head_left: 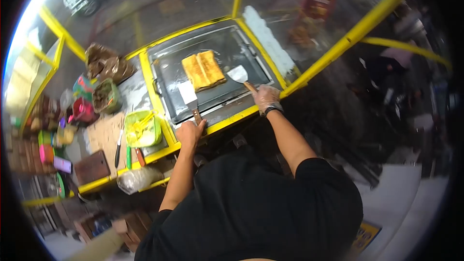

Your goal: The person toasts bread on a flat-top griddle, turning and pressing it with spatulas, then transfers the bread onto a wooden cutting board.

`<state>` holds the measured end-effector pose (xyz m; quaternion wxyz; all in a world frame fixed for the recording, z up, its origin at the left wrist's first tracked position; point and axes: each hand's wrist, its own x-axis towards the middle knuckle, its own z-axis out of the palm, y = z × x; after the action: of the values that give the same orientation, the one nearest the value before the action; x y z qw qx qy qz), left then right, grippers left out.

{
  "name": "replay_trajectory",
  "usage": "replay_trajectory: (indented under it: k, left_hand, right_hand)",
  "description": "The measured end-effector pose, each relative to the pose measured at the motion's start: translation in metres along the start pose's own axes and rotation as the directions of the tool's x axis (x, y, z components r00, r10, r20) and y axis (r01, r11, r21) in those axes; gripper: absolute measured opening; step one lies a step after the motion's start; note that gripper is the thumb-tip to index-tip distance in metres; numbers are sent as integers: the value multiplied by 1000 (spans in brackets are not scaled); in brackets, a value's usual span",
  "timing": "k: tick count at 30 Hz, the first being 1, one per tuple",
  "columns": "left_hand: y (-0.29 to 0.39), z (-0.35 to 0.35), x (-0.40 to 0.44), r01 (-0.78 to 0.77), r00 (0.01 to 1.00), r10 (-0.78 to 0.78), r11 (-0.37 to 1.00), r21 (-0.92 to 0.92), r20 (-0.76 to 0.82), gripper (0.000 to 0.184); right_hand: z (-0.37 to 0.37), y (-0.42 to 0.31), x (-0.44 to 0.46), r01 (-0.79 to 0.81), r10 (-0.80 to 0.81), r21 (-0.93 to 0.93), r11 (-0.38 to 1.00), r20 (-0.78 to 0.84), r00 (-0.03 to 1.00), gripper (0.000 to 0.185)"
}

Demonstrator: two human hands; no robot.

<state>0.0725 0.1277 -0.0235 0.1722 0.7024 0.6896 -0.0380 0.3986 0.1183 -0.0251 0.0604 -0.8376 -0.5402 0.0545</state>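
Phone (63, 165) near left end of desk (232, 120), then brown board (92, 166) by front edge. Next, knife with black handle (117, 152), green-handled tool (128, 157) and green tub (157, 135) with yellow spread, all toward front edge, left of griddle (232, 48).

Left hand (189, 133) at griddle's near edge, bare, fingers curled round wooden handle of left spatula (188, 95), thumb along handle; no gap to speak of. Blade at bread's near left corner, touching or just beside, cannot tell.

Bread (203, 70) lies flat around middle of griddle, two browned pieces side by side, seam running away from person. Single slices or stacked: cannot tell. Probably light, crisp on top, soft inside; could tear or split at seam, and likely hot. Best lifted from below, blade slid flat under near edge, second blade steadying far side. If spread is inside, layers may slip.

Right spatula (238, 74) has blade over right part of griddle, near bread but apart. Right hand (267, 97), in clear glove, at griddle's near right corner, closed round its handle; exact finger placement blurred.
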Motion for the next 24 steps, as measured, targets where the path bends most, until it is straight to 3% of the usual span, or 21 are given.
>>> replay_trajectory:
  k: [3, 6, 7, 9, 10, 12, 13, 15, 16, 18, 20, 22, 24]
  left_hand:
    - [13, 15, 2, 108, 992, -109, 994, -34, -55, 60]
    - [20, 28, 5, 253, 967, -254, 940, -228, 25, 57]
    - [12, 36, 12, 222, 975, -208, 880, -420, 79, 50]
    - [12, 39, 6, 392, 917, -274, 489, -779, 290, 42]
    - [18, 29, -7, 453, 881, -261, 220, -864, 396, 38]
    - [27, 17, -15, 337, 918, -327, 343, -877, 225, 30]
    - [28, 18, -11, 309, 921, -361, 443, -842, 148, 31]
    - [27, 21, 0, 241, 935, -355, 650, -720, -7, 31]
    - [26, 25, 9, 196, 946, -315, 747, -635, -79, 30]
    - [26, 30, 21, 107, 959, -205, 902, -419, -197, 32]
    - [67, -4, 3, 181, 982, -190, 903, -389, 17, 41]
    - [98, -21, -19, 173, 982, -132, 908, -382, 132, 40]
    - [95, 14, -22, -53, 997, 73, 886, -460, 25, 56]
  right_hand:
    - [19, 10, 21, 105, -110, 91, 990, 58, 992, 31]
    - [16, 7, 31, 101, -133, 212, 972, 139, 981, 33]
    - [21, 11, 40, 83, -158, 313, 946, 224, 962, 35]
    - [11, 12, 51, -64, -179, 533, 844, 391, 903, 33]
    - [33, 12, 62, -391, -139, 691, 607, 578, 804, 22]
    - [31, 15, 75, -566, -172, 749, 344, 643, 747, 12]
    - [13, 7, 79, -503, -202, 765, 402, 610, 766, 13]
    - [41, 5, 109, -475, -344, 818, 325, 570, 746, 19]
    - [48, -10, 123, -303, -334, 819, 487, 496, 802, 22]
    - [60, -40, 149, 31, -305, 627, 778, 334, 892, 29]
    - [7, -76, 153, 207, -362, 462, 863, 277, 890, 29]
    - [-15, -109, 165, 207, -345, 400, 893, 310, 886, 26]
    - [-11, -135, 180, 426, -493, 289, 857, 223, 841, 30]
